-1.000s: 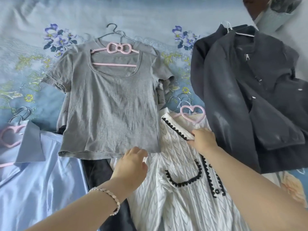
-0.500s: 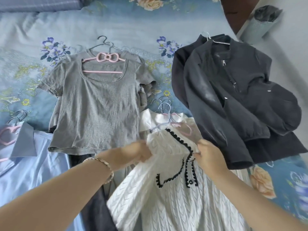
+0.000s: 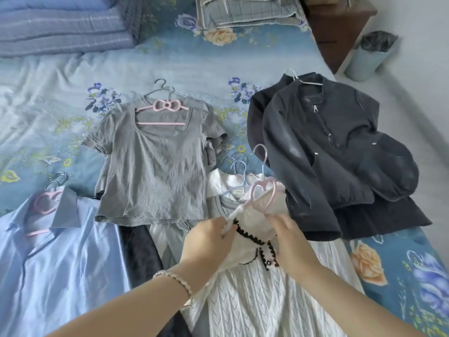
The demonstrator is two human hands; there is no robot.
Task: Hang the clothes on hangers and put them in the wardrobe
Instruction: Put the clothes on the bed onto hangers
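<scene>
Since half a second back: the knit (image 3: 255, 300) neckline is up off the bed (image 3: 60, 93) and bunched between my hands. The heart hanger (image 3: 263, 195) has come up with it. View has tipped up too, so the blankets (image 3: 60, 27) and nightstand (image 3: 340, 25) are now in frame.

Left hand (image 3: 206, 239): thumb and fingers pinching the knit's edge right at the black trim (image 3: 245, 231). Bracelet (image 3: 175, 279) on that wrist.
Right hand (image 3: 289, 237): fingers curled into the fabric on the other side of the neckline, gripping it. Hands are near each other, not touching.

Knit: white. The lower part lies flat on the bed toward me, the top part is lifted and crumpled. The pink heart sits just above the neckline with its hook standing up behind. The hanger arms are hidden in fabric, so I can't tell if the shoulders are seated.

Behind the knit: another white garment on a blue hanger (image 3: 237, 169).

Rest is flat on the bed, each on a hanger:
- tee (image 3: 155, 171), grey, left of the knit, on a bow hanger (image 3: 167, 105)
- shirt (image 3: 60, 263), light blue, far left
- jacket (image 3: 323, 161), dark, right of the knit, cuff just beside my right hand

Bin (image 3: 371, 57) stands on the floor beside the nightstand.
</scene>
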